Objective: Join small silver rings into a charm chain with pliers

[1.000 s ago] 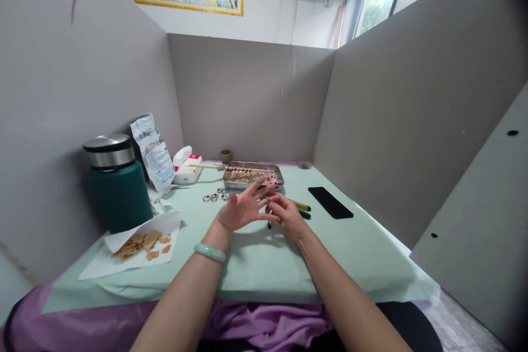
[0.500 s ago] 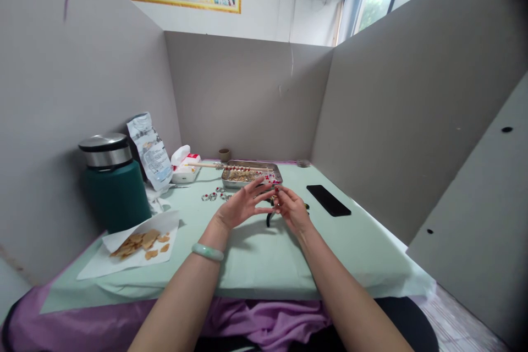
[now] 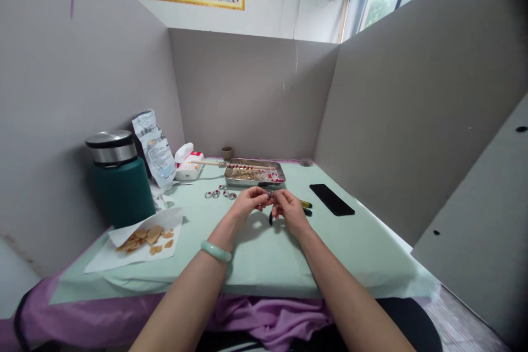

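My left hand (image 3: 251, 202), with a pale green bangle (image 3: 216, 251) on its wrist, pinches one side of a small silvery piece (image 3: 270, 194). Fingers of my right hand (image 3: 287, 209) are closed on the other side of it. The piece is too small to make out well. Just behind the hands lies a metal tray (image 3: 254, 181) with gold and red bits, and a wooden stick (image 3: 210, 163) strung with red beads rests across it. Several small rings with red beads (image 3: 215, 194) lie left of the hands. Pliers with yellow and green handles (image 3: 307, 208) are partly hidden by my right hand.
A black phone (image 3: 332, 199) lies to the right. On the left are a green thermos (image 3: 121, 190), a propped bag (image 3: 154, 148), a tissue pack (image 3: 188, 165) and chips (image 3: 142, 239) on white paper. A small brown cup (image 3: 227, 152) stands at the back. Grey partitions enclose the table.
My left hand's spread fingers have closed and come together with my right hand at the small piece. The view has shifted slightly, and more of the pliers' handles shows.
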A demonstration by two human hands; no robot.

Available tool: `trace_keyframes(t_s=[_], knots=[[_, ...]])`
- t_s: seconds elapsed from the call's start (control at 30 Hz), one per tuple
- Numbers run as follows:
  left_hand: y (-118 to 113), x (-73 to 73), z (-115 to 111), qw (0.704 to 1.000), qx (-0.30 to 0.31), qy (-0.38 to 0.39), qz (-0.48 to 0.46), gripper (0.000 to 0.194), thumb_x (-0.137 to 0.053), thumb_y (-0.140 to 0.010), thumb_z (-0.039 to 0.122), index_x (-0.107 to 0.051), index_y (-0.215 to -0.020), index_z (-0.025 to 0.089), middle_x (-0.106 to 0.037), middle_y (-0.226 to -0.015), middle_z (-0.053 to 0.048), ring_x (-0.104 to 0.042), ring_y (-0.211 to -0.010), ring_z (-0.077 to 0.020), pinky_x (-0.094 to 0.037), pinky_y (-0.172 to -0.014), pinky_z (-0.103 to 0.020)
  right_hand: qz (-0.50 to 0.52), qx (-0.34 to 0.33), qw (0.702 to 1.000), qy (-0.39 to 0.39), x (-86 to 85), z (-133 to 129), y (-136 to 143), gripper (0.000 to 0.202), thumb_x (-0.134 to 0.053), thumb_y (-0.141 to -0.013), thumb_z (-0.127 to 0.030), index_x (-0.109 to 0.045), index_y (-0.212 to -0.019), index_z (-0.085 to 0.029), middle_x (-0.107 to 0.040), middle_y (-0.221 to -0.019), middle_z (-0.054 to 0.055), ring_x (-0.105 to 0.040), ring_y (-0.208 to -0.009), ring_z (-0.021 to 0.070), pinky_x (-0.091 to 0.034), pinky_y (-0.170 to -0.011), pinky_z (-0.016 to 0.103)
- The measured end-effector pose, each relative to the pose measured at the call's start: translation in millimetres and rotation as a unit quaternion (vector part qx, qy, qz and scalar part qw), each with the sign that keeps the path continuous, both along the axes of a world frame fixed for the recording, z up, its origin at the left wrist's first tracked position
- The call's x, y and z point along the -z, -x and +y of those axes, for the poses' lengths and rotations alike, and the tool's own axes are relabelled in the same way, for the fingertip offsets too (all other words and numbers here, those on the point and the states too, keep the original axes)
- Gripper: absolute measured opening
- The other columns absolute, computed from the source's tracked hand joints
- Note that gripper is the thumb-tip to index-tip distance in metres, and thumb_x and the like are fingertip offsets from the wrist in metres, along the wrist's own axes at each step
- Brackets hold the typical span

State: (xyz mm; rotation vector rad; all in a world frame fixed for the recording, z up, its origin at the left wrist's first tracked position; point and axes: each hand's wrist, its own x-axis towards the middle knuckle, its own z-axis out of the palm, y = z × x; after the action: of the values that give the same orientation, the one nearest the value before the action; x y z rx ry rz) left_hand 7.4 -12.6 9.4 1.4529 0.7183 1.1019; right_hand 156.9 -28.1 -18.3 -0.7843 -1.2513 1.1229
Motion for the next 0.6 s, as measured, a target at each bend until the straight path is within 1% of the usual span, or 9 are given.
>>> trace_keyframes(t_s=[0.1,0.27,0.37,0.5,0.6], knots=[[-1,-0.6,-1,1.0,0.004,0.004,0.001,0.028,-0.069,-0.065,0.038,-0.06,-0.075,0.014,-0.057,-0.063,-0.001,-0.049,-0.056,-0.01,-0.038,-0.055,-0.025,0.0,-0.004,1.0,-0.003,-1.4,-1,0,0.032,-0.06,-0.075,-0.051,-0.054,-0.082,-0.02,-0.065,-0.068,0.0,-0.052,-0.043,0.0086,-0.039,-0.039,0.02],[-2,-0.7,-1,1.0,0.001,-0.011,0.003,0.03,-0.069,-0.065,0.04,-0.059,-0.077,0.014,-0.054,-0.061,0.0,-0.048,-0.055,-0.0099,-0.037,-0.053,-0.024,-0.008,-0.002,1.0,0.002,-2.4,-2,2,0.032,-0.061,-0.074,-0.051,-0.054,-0.079,-0.02,-0.059,-0.057,-0.002,-0.051,-0.044,0.0094,-0.04,-0.04,0.02],[-1,1.9,0,1.0,0.003,0.0,-0.014,0.03,-0.071,-0.063,0.039,-0.06,-0.076,0.014,-0.054,-0.061,0.001,-0.047,-0.054,-0.0089,-0.037,-0.054,-0.024,-0.001,-0.008,1.0,0.002,-0.9,-2,2,0.032,-0.061,-0.074,-0.051,-0.053,-0.079,-0.02,-0.057,-0.054,-0.003,-0.052,-0.045,0.0098,-0.04,-0.04,0.02],[0,6.7,4,0.999,0.017,0.034,-0.038,0.03,-0.074,-0.061,0.036,-0.062,-0.076,0.013,-0.057,-0.065,-0.001,-0.049,-0.057,-0.009,-0.038,-0.057,-0.025,0.018,-0.026,0.999,0.007,1.9,0,2,0.032,-0.061,-0.074,-0.05,-0.054,-0.078,-0.019,-0.059,-0.058,-0.002,-0.05,-0.044,0.0085,-0.04,-0.04,0.02],[0,9.7,7,0.996,0.015,0.064,-0.061,0.03,-0.075,-0.06,0.035,-0.063,-0.076,0.013,-0.059,-0.071,-0.003,-0.053,-0.063,-0.0108,-0.039,-0.06,-0.025,0.031,-0.034,0.999,0.016,2.4,1,2,0.033,-0.061,-0.074,-0.051,-0.054,-0.081,-0.019,-0.064,-0.068,0.0,-0.052,-0.045,0.0085,-0.039,-0.039,0.02]])
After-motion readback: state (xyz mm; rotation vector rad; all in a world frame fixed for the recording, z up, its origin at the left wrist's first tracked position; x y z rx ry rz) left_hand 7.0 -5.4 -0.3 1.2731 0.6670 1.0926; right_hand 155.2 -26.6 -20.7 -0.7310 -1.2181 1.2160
